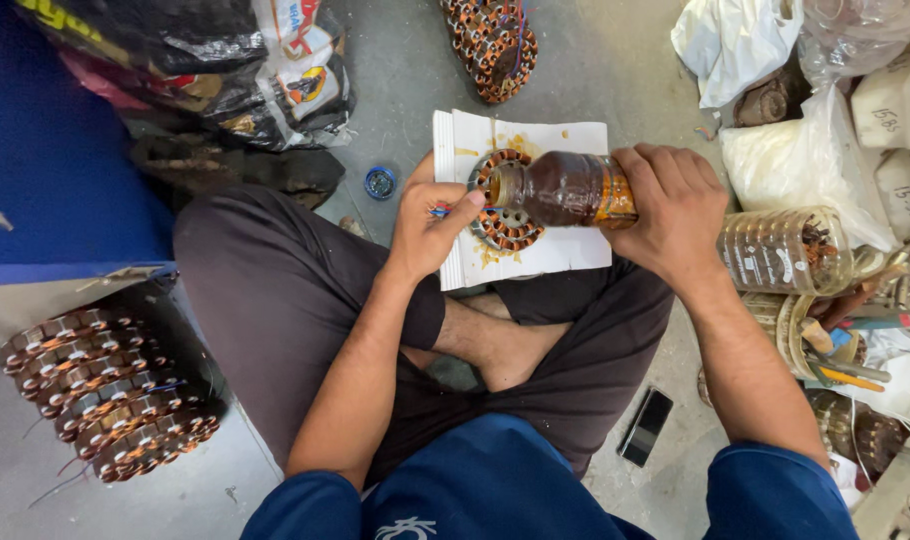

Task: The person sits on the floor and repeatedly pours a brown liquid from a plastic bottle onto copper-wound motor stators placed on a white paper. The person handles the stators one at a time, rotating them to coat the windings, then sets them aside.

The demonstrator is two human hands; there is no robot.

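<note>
While the right hand grips a tipped brown bottle over the copper-wound stator, the left hand pinches what seems a blue-tipped tool at the stator's left edge. Beneath the stator lies stained white paper. Tilting further could, I judge, flood liquid past the paper onto the floor.

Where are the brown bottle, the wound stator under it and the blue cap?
brown bottle [575,187]: head view, middle of its body.
wound stator [502,231]: head view, lower copper windings.
blue cap [380,182]: head view, centre, on the floor.
</note>
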